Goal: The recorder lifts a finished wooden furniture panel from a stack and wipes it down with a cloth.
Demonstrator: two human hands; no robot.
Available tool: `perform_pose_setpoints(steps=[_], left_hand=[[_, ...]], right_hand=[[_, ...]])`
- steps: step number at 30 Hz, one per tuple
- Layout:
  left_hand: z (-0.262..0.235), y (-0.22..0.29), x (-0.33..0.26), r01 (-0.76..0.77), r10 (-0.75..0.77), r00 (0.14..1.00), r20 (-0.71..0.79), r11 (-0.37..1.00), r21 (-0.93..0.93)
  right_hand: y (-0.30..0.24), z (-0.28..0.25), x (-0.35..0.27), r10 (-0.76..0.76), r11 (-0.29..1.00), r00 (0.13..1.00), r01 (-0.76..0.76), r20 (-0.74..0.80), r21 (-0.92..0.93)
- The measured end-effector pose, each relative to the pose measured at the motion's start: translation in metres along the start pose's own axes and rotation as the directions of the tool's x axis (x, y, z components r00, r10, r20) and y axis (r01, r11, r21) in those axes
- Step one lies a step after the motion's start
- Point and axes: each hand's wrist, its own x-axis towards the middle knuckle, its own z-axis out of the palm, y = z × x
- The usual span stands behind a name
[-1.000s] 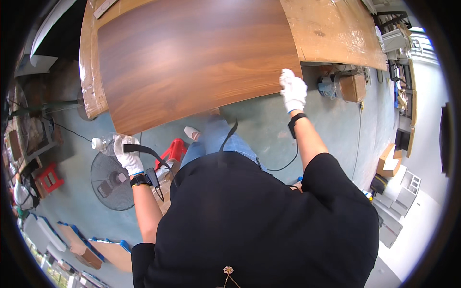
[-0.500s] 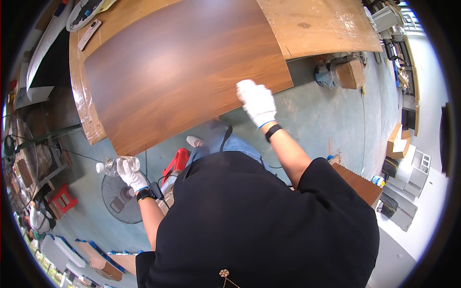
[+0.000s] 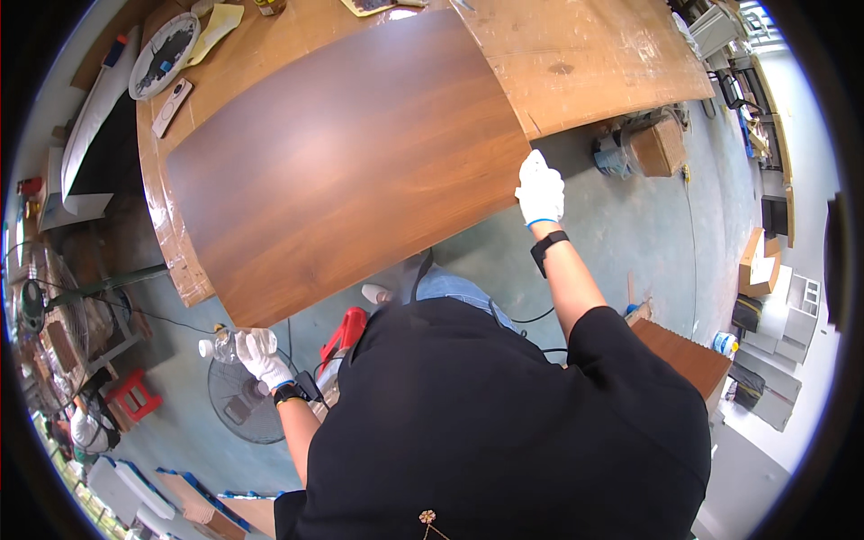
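A large brown wood-grain board [image 3: 351,180] lies flat on the table, its near edge jutting out toward me. My right hand [image 3: 542,191], in a white glove, is at the board's near right corner. Its fingers are closed; whether a white cloth or only glove fabric is bunched in them I cannot tell. My left hand [image 3: 263,356], gloved too, is low beside the board's near left corner. It is closed round a clear plastic bottle [image 3: 227,346] with a white cap, which points left.
The wrapped wooden table [image 3: 612,63] reaches beyond the board. On its far left are an oval tray [image 3: 144,76] with dark residue and a phone [image 3: 172,108]. Below my left hand stands a fan [image 3: 236,409], near a red stool [image 3: 135,396]. Under the table sits a cardboard box [image 3: 657,147].
My right hand has moved right, from over the board's near edge to its right corner. The left hand still holds the bottle beside the near left corner. The whole view has shifted slightly.
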Motion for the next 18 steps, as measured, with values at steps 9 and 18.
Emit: perform_pose_setpoints(steps=[9,18], left_hand=[[-0.026,-0.001,0.012,-0.008,0.005,0.99,0.143,1.0,0.018],[-0.014,0.003,0.001,0.076,-0.083,0.993,0.084,0.994,0.084]], right_hand=[[-0.061,-0.023,0.187,-0.039,0.999,0.966,0.036,-0.256,-0.017],[-0.016,-0.012,0.139,-0.352,0.902,0.932,0.312,-0.09,-0.297]])
